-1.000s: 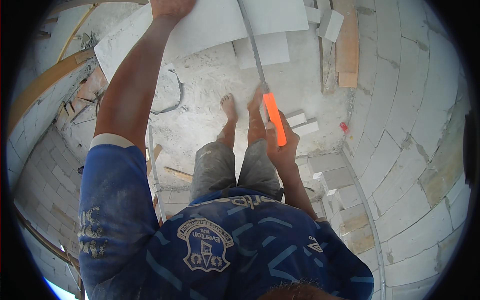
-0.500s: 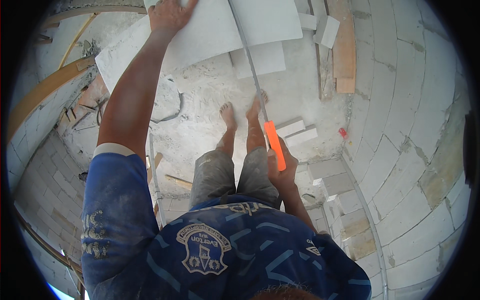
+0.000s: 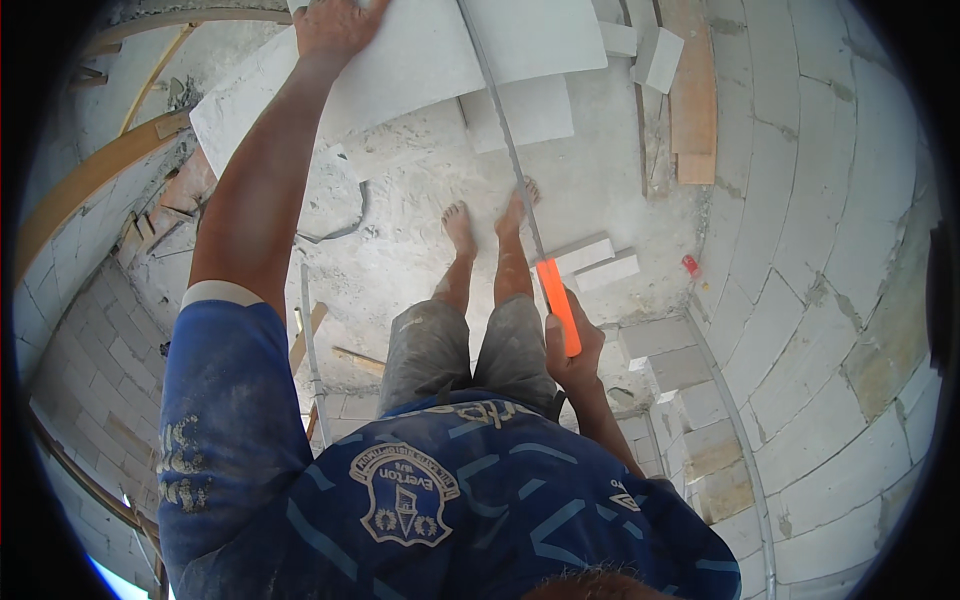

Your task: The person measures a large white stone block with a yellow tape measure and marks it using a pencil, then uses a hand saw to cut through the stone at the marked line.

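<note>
A large white block [image 3: 410, 75], pale and flat-faced, spans the top of the view. My left hand [image 3: 338, 30] lies flat on its left part, thumb spread; the fingertips reach the picture's edge. Lower down, my right hand [image 3: 581, 350] is wrapped round the orange handle of a handsaw [image 3: 559, 308]. Its long, narrow blade slants up and to the left from the handle, and the upper part lies along a dark line in the block. Whether that line cuts right through, I cannot tell.
My bare feet [image 3: 459, 228] stand on the dusty floor [image 3: 400, 180]. Small white offcuts [image 3: 607, 272] lie right of them. Planks [image 3: 692, 110] lie along the right wall [image 3: 790, 190], with a red crumpled item [image 3: 690, 265] nearby. A curved-looking timber beam [image 3: 95, 190] crosses the left.
My right hand has drawn the saw back toward my body and slightly right. The left hand stays in place on the block.
</note>
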Tool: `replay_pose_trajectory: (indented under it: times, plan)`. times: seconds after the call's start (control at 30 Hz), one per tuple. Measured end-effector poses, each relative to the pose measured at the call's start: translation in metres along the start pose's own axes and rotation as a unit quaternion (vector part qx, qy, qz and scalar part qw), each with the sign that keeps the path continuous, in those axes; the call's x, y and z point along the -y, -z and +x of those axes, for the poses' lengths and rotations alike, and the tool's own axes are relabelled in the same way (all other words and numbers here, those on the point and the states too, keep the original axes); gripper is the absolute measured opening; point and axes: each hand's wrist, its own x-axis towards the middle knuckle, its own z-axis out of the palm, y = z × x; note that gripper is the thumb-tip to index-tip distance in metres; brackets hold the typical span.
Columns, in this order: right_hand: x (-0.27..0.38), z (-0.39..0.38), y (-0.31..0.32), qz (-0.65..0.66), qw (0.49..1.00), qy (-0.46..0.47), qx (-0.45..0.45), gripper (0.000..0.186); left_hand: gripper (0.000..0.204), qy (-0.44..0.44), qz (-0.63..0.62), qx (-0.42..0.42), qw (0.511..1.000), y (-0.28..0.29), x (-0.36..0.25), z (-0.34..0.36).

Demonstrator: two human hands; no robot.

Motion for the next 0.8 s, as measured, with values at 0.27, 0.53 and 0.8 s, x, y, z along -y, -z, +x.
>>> replay_pose_trajectory:
  times: [0.27, 0.53, 0.8]
  plan:
    - [-0.014, 0.075, -0.021, 0.024, 0.999, -0.032, -0.016, 0.04, 0.077, 0.007, -0.038, 0.059, 0.998, 0.0, -0.017, 0.003]
    - [-0.011, 0.051, -0.006, 0.008, 0.998, -0.053, 0.036, 0.045, 0.075, -0.01, -0.032, 0.0, 0.999, -0.004, 0.003, 0.002]
    - [-0.019, 0.098, -0.039, 0.028, 0.997, 0.05, -0.044, 0.042, 0.061, -0.029, -0.046, -0.092, 0.994, -0.026, 0.001, 0.002]
